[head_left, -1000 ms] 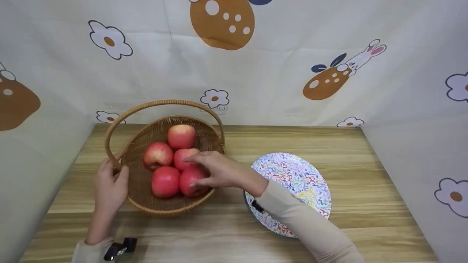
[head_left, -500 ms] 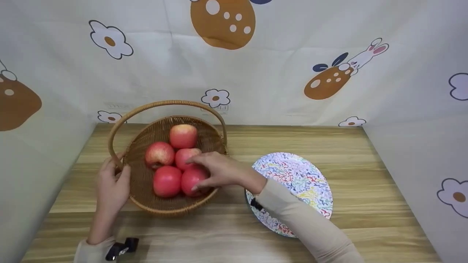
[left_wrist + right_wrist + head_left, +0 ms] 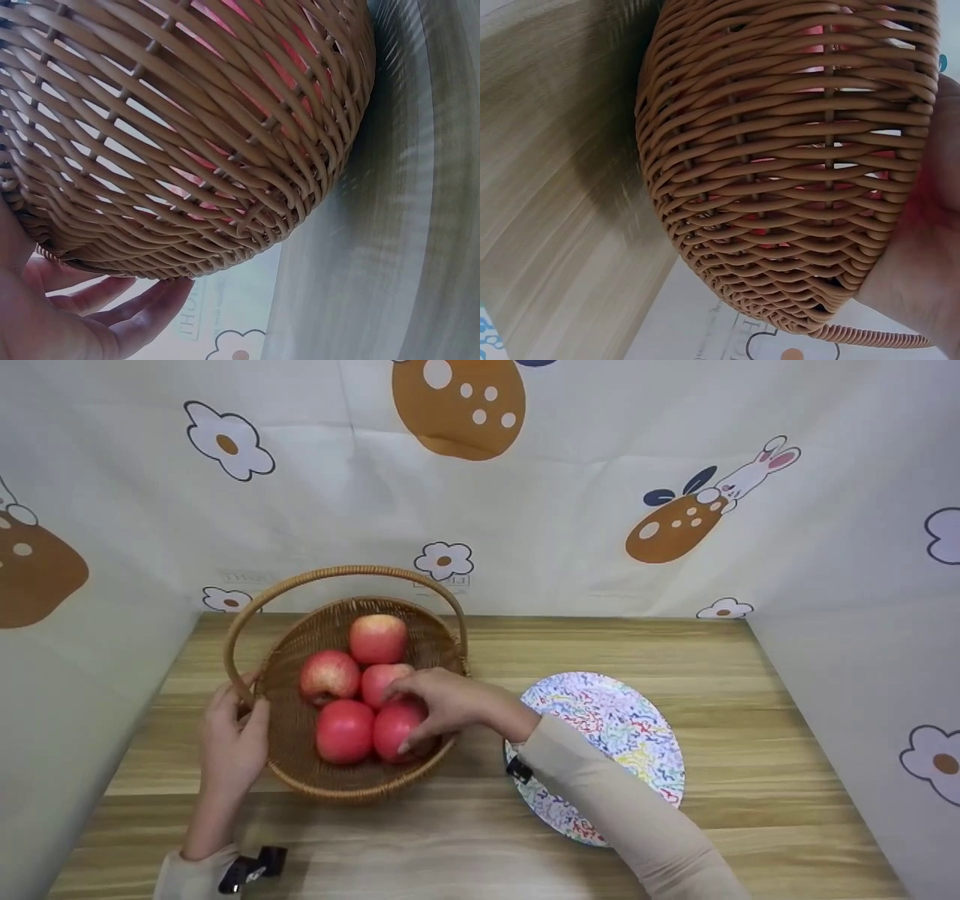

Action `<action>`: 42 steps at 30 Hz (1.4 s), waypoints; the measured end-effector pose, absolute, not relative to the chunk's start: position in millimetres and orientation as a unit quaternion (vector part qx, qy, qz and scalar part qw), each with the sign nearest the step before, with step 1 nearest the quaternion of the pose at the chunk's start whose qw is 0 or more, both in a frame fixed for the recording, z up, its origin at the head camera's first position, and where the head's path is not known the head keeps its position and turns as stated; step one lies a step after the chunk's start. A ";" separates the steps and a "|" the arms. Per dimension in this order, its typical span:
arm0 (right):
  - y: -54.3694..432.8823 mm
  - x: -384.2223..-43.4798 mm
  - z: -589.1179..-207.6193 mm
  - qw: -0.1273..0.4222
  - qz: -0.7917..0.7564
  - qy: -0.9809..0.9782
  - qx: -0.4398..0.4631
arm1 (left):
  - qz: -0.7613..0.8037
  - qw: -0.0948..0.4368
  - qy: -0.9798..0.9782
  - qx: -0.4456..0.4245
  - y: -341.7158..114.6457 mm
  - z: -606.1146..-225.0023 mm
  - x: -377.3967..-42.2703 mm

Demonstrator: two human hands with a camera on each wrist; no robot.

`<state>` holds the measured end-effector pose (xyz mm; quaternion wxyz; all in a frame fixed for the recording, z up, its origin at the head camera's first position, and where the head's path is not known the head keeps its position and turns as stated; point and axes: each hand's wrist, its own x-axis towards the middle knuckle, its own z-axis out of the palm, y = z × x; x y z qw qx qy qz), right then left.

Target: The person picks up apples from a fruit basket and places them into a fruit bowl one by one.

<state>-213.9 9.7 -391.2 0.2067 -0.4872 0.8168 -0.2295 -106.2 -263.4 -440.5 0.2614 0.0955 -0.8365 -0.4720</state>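
Note:
A brown wicker basket [image 3: 356, 793] with a tall arched handle stands at the left of the table with several red apples in it. My left hand [image 3: 234, 742] grips its left rim by the foot of the handle; in the left wrist view, the fingers [image 3: 142, 311] bend around the woven side. Reaching over the right rim, my right hand [image 3: 450, 701] holds the front right apple [image 3: 394, 731] between thumb and fingers. That apple touches the front left apple [image 3: 344, 731] and sits below a partly covered middle apple [image 3: 379, 682]. In the right wrist view, wickerwork hides the fingertips.
A round plate [image 3: 637, 735] with a multicoloured squiggle pattern lies right of the basket, partly under the right forearm. Two more apples, a left one [image 3: 330, 675] and a back one [image 3: 378, 639], are in the basket. A printed cloth [image 3: 555, 532] walls the wooden table.
My right hand has drawn slightly closer around the front right apple, its wrist shifting a little up and left. The left hand keeps its grip on the basket, and the apples look unmoved.

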 end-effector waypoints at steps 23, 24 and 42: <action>-4.3 -214.1 -398.2 0.229 -0.208 0.835 -0.455 | -0.471 0.266 -0.835 0.101 -261.7 -439.0 -106.9; -4.3 -214.3 -398.6 0.227 -0.208 0.835 -0.456 | -0.470 0.267 -0.835 0.101 -261.7 -439.1 -107.0; 2.2 -215.3 -399.0 0.205 -0.238 0.816 -0.485 | -0.484 0.249 -0.832 0.106 -260.9 -437.4 -107.0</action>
